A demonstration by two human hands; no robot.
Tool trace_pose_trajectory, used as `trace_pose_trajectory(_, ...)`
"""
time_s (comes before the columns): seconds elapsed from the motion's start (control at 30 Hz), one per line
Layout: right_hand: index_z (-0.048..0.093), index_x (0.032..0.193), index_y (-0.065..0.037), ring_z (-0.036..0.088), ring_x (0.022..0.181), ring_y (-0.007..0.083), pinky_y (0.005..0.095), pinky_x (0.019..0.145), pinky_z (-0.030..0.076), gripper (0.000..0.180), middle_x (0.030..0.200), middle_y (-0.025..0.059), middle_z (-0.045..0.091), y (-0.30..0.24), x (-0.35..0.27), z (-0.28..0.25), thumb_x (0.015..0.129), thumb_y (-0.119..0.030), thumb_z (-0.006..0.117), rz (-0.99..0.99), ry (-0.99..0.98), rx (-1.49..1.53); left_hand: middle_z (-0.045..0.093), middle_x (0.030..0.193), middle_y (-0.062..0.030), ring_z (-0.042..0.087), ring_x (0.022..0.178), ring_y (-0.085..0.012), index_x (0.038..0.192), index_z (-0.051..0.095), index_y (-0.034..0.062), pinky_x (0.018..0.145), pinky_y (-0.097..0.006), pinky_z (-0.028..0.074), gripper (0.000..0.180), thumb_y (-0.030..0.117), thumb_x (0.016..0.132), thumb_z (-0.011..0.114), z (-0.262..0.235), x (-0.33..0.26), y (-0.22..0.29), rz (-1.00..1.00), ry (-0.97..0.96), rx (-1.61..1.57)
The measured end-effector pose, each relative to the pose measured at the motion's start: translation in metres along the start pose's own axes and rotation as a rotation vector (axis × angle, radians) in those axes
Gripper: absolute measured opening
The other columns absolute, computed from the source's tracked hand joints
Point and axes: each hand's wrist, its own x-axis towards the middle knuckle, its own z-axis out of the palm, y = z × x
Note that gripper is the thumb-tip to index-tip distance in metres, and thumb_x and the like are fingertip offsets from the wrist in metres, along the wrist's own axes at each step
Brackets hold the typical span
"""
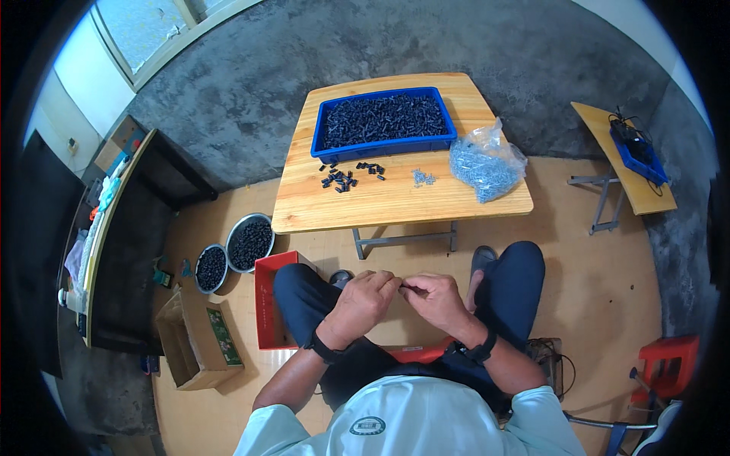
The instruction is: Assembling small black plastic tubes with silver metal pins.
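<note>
Above my lap, my left hand [363,302] and my right hand [437,300] meet with their fingers closed. At the right fingertips a bit of a small dark piece [402,287] shows; its exact kind is hidden by the fingers. What the left fingers hold, if anything, cannot be made out. Ahead on the wooden table [433,205] stands a blue tray [372,151] full of small black cylindrical pieces [384,120]. Several loose black pieces [340,181] lie before it. Beside them are a little pile of small silvery parts [423,178] and a clear plastic bag [487,167] full of similar parts.
Two metal bowls of black parts [251,242] [211,268] sit on the floor at left, near a red box [268,308] and an open cardboard box [199,342]. A side table [585,121] and a red stool [668,365] stand at right.
</note>
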Motion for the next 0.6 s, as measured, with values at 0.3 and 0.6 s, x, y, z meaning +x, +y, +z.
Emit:
trace_pose_trajectory(0.3, 0.075, 0.098, 0.001, 0.070, 0.070, 0.0160, 0.0316, 0.066, 0.054, 0.016, 0.082, 0.0169, 0.075, 0.031, -0.016, 0.015, 0.089, -0.011, 0.072, 0.242, -0.150, 0.109, 0.066, 0.105, -0.0131, 0.068, 0.088, -0.0321, 0.109, 0.066, 0.0008, 0.079, -0.041, 0.056, 0.047, 0.008, 0.064, 0.073, 0.013, -0.022, 0.010, -0.034, -0.191, 0.084)
trace_pose_trajectory(0.6, 0.075, 0.099, 0.002, 0.070, 0.071, 0.0164, 0.0326, 0.067, 0.054, 0.019, 0.085, 0.0171, 0.075, 0.025, -0.022, 0.010, 0.088, -0.014, 0.073, 0.233, -0.178, 0.099, 0.069, 0.094, -0.0133, 0.070, 0.080, -0.0332, 0.096, 0.070, 0.0012, 0.068, -0.040, 0.058, 0.020, 0.001, 0.076, 0.071, 0.017, -0.022, 0.018, -0.193, -0.080, -0.135)
